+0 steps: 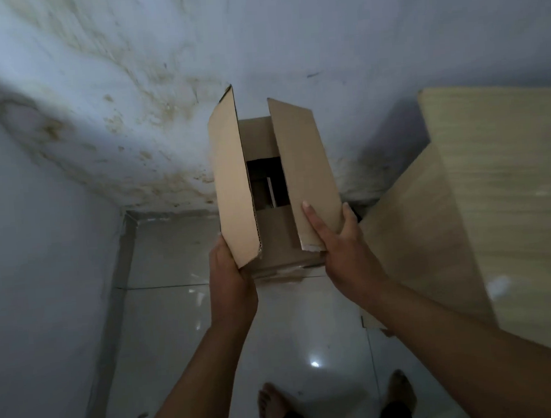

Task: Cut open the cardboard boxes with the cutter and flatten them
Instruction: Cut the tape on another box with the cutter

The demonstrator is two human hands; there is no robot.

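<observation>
Two bare feet (271,405) at bottom edge, standing on glossy pale floor tiles (165,330). Both arms reach fwd. Left hand (231,277) grips near-left corner of cardboard box (278,238); its fingers go behind the box, hidden, so can't tell their spread. Right hand (345,253) pinches right flap (307,167) at its near end: thumb flat on inner face, other fingers round outer edge. Box held in the air betw. both hands, above the floor, open end toward the person. Left flap (229,179) stands up, near edge-on; both long flaps spread apart. Box interior dark, w/ a pale strip showing deep inside. Pale wood-grain panels (511,192) at right, behind right arm. Beyond: stained, blotchy wall (96,90).
</observation>
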